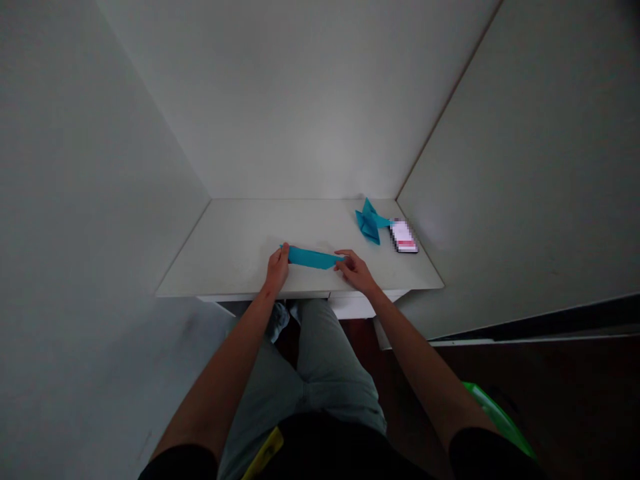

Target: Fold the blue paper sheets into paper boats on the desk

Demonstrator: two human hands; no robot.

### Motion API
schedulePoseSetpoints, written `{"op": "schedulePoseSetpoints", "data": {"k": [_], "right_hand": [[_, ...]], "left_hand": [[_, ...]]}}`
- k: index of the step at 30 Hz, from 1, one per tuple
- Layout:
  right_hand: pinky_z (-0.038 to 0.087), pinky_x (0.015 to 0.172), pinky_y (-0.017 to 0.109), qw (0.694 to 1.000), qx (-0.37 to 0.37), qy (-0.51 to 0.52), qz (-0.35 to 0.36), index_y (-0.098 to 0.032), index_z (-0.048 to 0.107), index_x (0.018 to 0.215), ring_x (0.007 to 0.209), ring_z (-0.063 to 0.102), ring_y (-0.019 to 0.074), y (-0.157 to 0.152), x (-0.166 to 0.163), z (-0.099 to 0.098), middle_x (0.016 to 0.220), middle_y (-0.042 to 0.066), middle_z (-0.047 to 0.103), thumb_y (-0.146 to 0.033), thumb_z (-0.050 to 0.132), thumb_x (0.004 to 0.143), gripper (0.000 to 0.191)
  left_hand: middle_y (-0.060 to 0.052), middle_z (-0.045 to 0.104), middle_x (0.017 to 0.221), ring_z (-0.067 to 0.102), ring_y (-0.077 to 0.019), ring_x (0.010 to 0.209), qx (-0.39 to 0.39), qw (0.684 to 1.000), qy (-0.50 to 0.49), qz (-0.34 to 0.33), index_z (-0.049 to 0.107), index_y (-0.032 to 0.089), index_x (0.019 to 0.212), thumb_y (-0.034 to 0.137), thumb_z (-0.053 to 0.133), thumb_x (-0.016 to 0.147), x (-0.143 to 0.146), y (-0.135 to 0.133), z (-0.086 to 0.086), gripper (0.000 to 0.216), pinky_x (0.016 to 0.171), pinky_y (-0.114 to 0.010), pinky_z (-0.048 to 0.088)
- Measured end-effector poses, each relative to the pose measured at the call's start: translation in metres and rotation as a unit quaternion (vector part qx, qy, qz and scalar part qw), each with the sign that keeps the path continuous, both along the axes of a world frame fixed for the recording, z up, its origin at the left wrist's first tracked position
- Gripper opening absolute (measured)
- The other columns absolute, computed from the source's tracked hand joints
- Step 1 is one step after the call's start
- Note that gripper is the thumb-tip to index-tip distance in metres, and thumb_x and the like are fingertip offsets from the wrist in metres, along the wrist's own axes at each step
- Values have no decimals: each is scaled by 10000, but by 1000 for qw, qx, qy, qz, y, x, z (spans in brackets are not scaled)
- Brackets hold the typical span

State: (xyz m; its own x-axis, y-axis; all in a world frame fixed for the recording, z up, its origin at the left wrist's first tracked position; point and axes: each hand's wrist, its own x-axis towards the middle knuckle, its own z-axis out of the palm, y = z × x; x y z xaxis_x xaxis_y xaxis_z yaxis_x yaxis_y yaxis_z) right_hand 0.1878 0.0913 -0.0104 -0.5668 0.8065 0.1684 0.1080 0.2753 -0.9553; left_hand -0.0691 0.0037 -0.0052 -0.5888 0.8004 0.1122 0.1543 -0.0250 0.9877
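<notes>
A long folded strip of blue paper (313, 257) lies flat on the white desk (235, 247), near its front edge. My left hand (277, 267) presses down on the strip's left end with the fingers curled over it. My right hand (354, 269) pinches the strip's right end against the desk. A finished folded blue paper shape (370, 221) stands at the back right of the desk, away from both hands.
A phone (404, 236) with a lit screen lies right of the folded paper shape. White walls close the desk in on the left, back and right. My legs are under the desk front, and a green object (493, 410) sits at my lower right.
</notes>
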Motion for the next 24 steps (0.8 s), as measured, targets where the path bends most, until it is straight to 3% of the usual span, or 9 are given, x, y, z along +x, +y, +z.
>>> {"op": "schedulePoseSetpoints", "data": {"k": [5, 8, 10, 12, 15, 17, 20, 24], "right_hand": [[373, 526, 276, 998, 51, -37, 21, -243, 716, 1064, 531, 486, 138, -5, 2, 2, 673, -32, 647, -564, 763, 865, 381], [380, 534, 279, 997, 51, -51, 20, -241, 696, 1008, 534, 496, 146, -6, 3, 2, 651, -30, 642, -563, 719, 904, 340], [402, 537, 283, 998, 45, -52, -1, -242, 684, 1064, 540, 524, 155, -8, 3, 1, 710, -11, 704, -559, 679, 935, 343], [434, 551, 293, 997, 50, -57, -34, -244, 679, 1140, 558, 560, 168, -8, 2, -1, 782, 9, 751, -548, 639, 963, 354], [481, 614, 318, 985, 105, -101, -93, -245, 691, 1196, 603, 609, 190, -3, 5, -2, 865, 36, 784, -494, 563, 1019, 331], [506, 707, 347, 958, 185, -166, -143, -242, 714, 1194, 689, 656, 215, 9, 11, 3, 969, 68, 806, -423, 526, 1045, 300], [493, 850, 391, 884, 311, -269, -223, -229, 739, 1222, 882, 700, 262, 35, 24, 17, 1156, 120, 798, -316, 486, 1065, 310], [461, 847, 385, 826, 355, -341, -275, -211, 709, 1354, 1009, 665, 293, 69, 38, 35, 1208, 157, 745, -337, 534, 1058, 367]], "left_hand": [[-49, 637, 730, 605, -232, 761, -16, 999, 30, -25, 667, 205, 813, 940, 391, 883, -9, 3, 4, 788, 745, -355, 508], [-96, 728, 868, 668, -279, 929, -33, 985, 144, -89, 719, 202, 881, 819, 330, 987, -23, -2, 4, 737, 921, -414, 533], [-126, 768, 1063, 666, -313, 1105, -61, 944, 299, -127, 755, 213, 988, 701, 425, 1013, -40, -13, 3, 590, 1062, -473, 489], [-143, 731, 1305, 595, -344, 1297, -95, 893, 424, -113, 751, 232, 1185, 564, 493, 1026, -59, -28, 0, 449, 1166, -540, 409], [-162, 633, 1489, 515, -358, 1400, -144, 854, 496, -63, 664, 219, 1383, 498, 524, 1029, -79, -49, -7, 472, 1188, -559, 391], [-180, 595, 1524, 492, -364, 1420, -156, 845, 510, -43, 622, 188, 1435, 519, 523, 1033, -82, -56, -11, 530, 1187, -552, 399], [-202, 577, 1522, 479, -377, 1426, -160, 839, 518, -35, 602, 156, 1450, 561, 524, 1029, -80, -56, -13, 590, 1190, -552, 400], [-205, 574, 1515, 470, -388, 1430, -163, 839, 517, -39, 589, 148, 1458, 593, 528, 1018, -77, -53, -11, 628, 1195, -560, 395]]}}
